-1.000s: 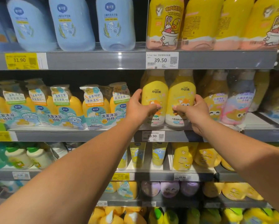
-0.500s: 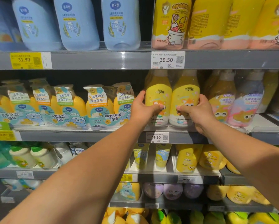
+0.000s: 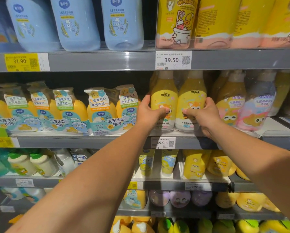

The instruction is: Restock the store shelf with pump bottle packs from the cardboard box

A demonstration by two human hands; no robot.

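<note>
A clear-wrapped pack of two yellow pump bottles [image 3: 178, 98] stands upright at the front of the second shelf [image 3: 83, 142], above the 69.90 price tag [image 3: 163, 143]. My left hand [image 3: 150, 113] grips its left bottle, thumb across the label. My right hand [image 3: 203, 115] grips the right bottle from the other side. The pack's base rests on the shelf board. No cardboard box is in view.
Yellow packs with teal sleeves [image 3: 104, 113] stand close on the left of the held pack. A yellow-and-pink twin pack [image 3: 245, 105] stands close on its right. The upper shelf rail [image 3: 107, 60] hangs just above the pump tops. Lower shelves hold more bottles.
The pack and both hands stay in the same place on the shelf. Only the camera has shifted slightly, so the view sits a little lower and to the right.
</note>
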